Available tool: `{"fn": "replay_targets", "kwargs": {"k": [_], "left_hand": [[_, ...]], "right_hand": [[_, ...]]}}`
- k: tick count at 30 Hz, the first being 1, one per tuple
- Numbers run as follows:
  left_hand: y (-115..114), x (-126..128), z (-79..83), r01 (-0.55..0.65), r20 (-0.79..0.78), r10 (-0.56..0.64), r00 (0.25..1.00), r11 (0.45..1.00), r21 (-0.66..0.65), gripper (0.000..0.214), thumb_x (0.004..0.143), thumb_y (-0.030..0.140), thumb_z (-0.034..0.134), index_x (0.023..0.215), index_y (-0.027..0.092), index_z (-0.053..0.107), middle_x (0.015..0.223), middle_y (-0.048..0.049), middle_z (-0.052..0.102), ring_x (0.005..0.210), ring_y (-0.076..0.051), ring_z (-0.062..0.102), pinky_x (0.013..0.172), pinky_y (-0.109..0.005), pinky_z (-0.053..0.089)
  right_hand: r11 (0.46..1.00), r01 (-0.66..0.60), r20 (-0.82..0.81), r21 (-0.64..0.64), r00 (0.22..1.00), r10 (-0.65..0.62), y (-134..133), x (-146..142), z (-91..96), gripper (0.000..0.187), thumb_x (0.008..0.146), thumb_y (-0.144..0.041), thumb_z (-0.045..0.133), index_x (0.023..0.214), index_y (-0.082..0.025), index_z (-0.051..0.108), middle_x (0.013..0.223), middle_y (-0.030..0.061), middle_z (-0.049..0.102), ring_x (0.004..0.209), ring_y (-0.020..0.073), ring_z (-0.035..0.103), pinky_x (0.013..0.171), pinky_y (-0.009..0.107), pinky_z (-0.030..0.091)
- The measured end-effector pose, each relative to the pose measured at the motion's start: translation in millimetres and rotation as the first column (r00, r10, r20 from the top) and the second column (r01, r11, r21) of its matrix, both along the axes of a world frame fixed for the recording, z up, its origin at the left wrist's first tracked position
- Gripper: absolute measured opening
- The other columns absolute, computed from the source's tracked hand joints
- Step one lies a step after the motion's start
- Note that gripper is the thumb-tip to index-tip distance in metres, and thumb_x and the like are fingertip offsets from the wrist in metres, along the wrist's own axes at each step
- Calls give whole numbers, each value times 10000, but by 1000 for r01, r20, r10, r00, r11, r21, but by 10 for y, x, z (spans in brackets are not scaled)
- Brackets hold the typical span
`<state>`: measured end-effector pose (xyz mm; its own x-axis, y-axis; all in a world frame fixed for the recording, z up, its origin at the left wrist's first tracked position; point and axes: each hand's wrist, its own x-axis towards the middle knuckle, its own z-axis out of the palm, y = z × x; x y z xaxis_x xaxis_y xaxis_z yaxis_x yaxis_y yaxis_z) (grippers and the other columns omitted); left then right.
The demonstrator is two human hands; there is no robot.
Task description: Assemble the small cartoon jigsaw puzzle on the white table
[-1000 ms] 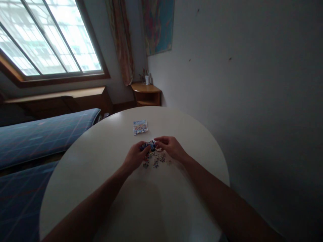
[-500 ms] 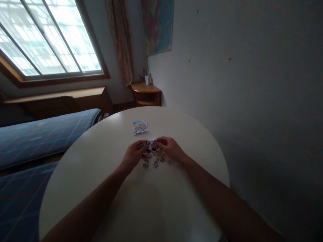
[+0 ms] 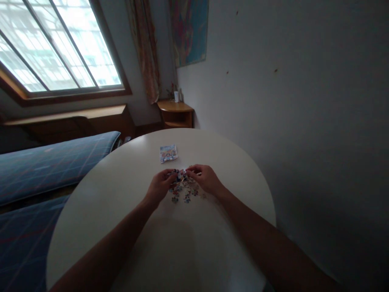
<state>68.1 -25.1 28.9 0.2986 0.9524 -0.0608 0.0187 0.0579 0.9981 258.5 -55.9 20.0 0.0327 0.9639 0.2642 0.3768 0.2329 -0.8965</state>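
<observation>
My left hand (image 3: 159,186) and my right hand (image 3: 206,179) meet over the middle of a round white table (image 3: 121,211). Both are closed in a pinch on a small joined clump of jigsaw pieces (image 3: 181,175) held between their fingertips. Several loose jigsaw pieces (image 3: 184,194) lie scattered on the table just below and between the hands. A small printed picture card (image 3: 168,153) lies flat on the table a little beyond the hands.
A bare wall stands close on the right of the table. To the left are blue checked mattresses (image 3: 45,162) and a wooden bench under a large window (image 3: 54,48). A wooden corner shelf (image 3: 176,111) stands behind the table.
The hands have drawn slightly closer together around the clump of pieces and shifted a little upward. The loose pieces and the card have stayed put.
</observation>
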Motion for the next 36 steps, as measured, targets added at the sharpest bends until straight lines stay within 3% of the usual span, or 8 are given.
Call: {"fn": "replay_targets", "kwargs": {"k": [3,7,11,14,19,25,32,36], "left_hand": [[-23,5,28,42,-5,-42,999,999,30,493,625,511,826,931,133,745,868,-80,757,788,-190,692,716,-278,545],[-33,22,54,43,11,-44,999,997,56,507,619,493,835,974,141,751,868,-72,762,786,-187,688,743,-287,536],[-13,22,59,-8,2,8,1000,1000,22,524,583,536,840,899,130,743,807,-71,744,724,-168,670,680,-265,527],[-5,19,51,11,-47,-9,999,999,36,539,612,587,803,887,127,755,802,-86,738,706,-172,660,608,-242,509],[-27,34,25,123,-178,-102,979,986,114,494,700,605,720,837,133,772,752,-92,725,651,-188,640,492,-228,476],[-50,15,85,140,-295,-70,953,964,224,422,740,563,672,791,158,777,634,-34,674,557,-148,566,467,-209,412],[-42,18,83,111,-201,-92,975,991,81,399,671,534,743,751,143,719,694,-62,702,516,-126,555,455,-211,390],[3,-35,16,84,-299,-14,954,972,220,318,716,458,737,850,170,729,700,-60,727,595,-181,636,550,-251,458]], "right_hand": [[1000,-5,67,11,998,4,-28,-20,16,330,845,-470,683,1005,-194,766,985,89,755,854,200,693,764,310,523],[996,-91,46,-8,995,91,-59,-91,49,299,835,-446,699,955,-180,764,886,61,764,787,181,682,752,299,506],[999,-33,18,-11,999,33,-48,-96,49,270,845,-398,691,976,-169,750,843,57,756,727,159,664,714,283,495],[999,-39,9,7,999,39,-44,-66,48,360,835,-421,706,1088,-164,718,871,61,749,731,155,663,708,276,496],[997,-46,70,62,997,42,-65,-70,84,234,867,-391,679,940,-177,741,869,52,761,793,163,671,756,283,477],[996,-8,106,91,994,-2,-78,-83,101,205,876,-376,668,950,-202,747,874,39,768,793,165,678,765,287,472],[988,42,127,149,990,-61,-89,-78,120,155,871,-318,669,963,-229,756,847,23,765,791,170,682,792,303,475],[997,49,243,67,968,-64,-69,-10,103,190,887,-288,643,1020,-215,758,924,57,766,849,196,685,825,325,474]]}}
